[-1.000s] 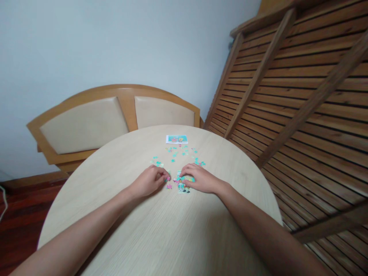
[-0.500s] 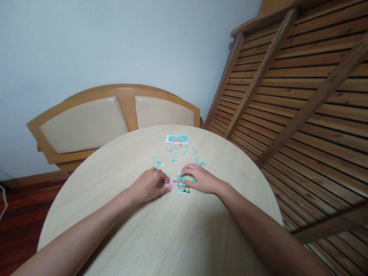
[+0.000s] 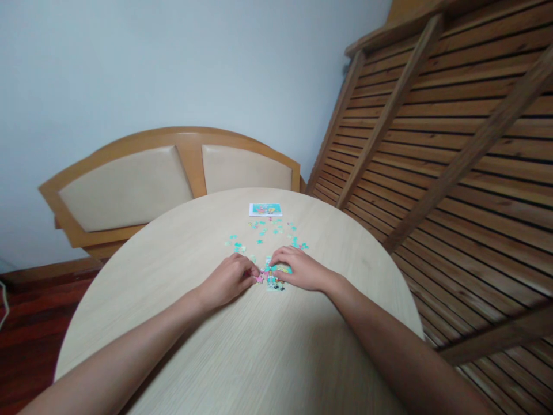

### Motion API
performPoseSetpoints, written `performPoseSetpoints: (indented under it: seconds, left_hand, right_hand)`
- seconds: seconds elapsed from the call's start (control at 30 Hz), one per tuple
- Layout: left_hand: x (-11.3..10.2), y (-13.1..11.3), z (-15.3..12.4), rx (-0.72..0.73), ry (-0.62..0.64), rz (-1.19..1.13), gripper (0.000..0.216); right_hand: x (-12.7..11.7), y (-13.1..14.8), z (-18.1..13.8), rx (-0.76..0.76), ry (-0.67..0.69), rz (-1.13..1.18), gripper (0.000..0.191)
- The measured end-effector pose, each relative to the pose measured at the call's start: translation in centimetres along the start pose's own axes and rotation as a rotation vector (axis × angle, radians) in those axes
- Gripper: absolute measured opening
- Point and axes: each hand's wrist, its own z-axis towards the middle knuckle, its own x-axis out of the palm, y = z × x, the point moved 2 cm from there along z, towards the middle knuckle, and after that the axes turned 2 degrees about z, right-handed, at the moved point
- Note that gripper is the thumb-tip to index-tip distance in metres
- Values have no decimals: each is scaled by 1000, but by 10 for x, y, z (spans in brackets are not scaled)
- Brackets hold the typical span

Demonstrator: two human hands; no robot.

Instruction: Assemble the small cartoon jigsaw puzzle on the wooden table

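Between my hands lies a partly joined jigsaw puzzle [image 3: 272,282], with teal, yellow and white cartoon parts. My left hand [image 3: 231,278] is at its left edge, thumb and fingertips closed on a pink puzzle piece [image 3: 259,278]. That piece touches or nearly touches the joined part; I cannot tell which. From the right, my right hand [image 3: 298,268] rests over the joined puzzle, thumb and fingers apart, fingertips on its surface. It covers part of the picture.
Loose teal puzzle pieces [image 3: 237,246] lie scattered beyond my hands, several more farther back. A small picture sheet [image 3: 265,210] with the cartoon lies near the far edge of the round table [image 3: 173,357]. Behind stand a padded headboard [image 3: 129,187] and a slatted wooden frame [image 3: 415,173].
My left hand has moved a little to the right, bringing the pink puzzle piece up to the joined puzzle's left side. My right hand has stayed in place.
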Motion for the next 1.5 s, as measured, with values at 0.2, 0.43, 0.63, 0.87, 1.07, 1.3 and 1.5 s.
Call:
performPoseSetpoints:
  seconds: [0.2,0.43,0.63,0.87,1.07,1.3,1.5]
  left_hand:
    - [4,-1,1,-6,-22,-3,9]
    - [7,1,3,53,-23,5,13]
    - [9,2,3,65,-35,7,14]
    - [7,-2,4,40,-33,26,15]
    - [4,-9,2,41,-24,50,16]
    - [0,-8,1,74,12,55,11]
    - [-7,-3,-2,60,73,67,12]
  right_hand:
    - [1,0,0,6,-1,-2,20]
    - [1,-1,0,6,-8,3,20]
    - [1,-1,-1,6,-9,1,20]
    - [1,-1,-1,3,-6,-2,20]
    - [3,-3,-1,-3,-11,1,19]
    - [-12,-16,-4,33,-89,22,16]
    - [-35,-68,-26,277,-204,-109,18]
